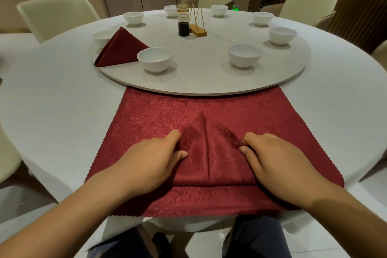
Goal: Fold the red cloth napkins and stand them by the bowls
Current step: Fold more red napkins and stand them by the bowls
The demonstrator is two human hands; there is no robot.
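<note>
Bench [52,100]: round, under a white cloth, with pale chairs around it.
Standing napkin [120,49]: dark red, folded to a peaked tent shape. It stands on the left part of the turntable, between two bowls and touching the nearer one.
Turntable [199,84]: large round grey disc at the bench centre. Its near rim overlaps the far edge of the spread napkin.
Bowls: eight white bowls ring the turntable. The near-left bowl [155,58] and the near-right bowl [244,55] are closest to the person. One bowl [101,37] is partly hidden behind the standing napkin.
Sauce bottle [183,21]: upright at the turntable centre, dark liquid in the lower part, just beside a wooden stand [198,30] with a wire triangle.
Spread napkin [209,107]: red patterned cloth lying flat on the near bench, with zigzag-cut side edges. Its near edge hangs over the bench edge.
Left hand [150,159]: grip closed on the left slanted edge of the triangular fold, thumb on top.
Triangular fold [209,157]: red, lying on the spread napkin between the hands, apex pointing away, with a centre seam. Whether it is part of the spread napkin cannot be told.
Right hand [278,159]: grip closed on the right slanted edge, thumb and forefinger pinching a pucker of cloth.
</note>
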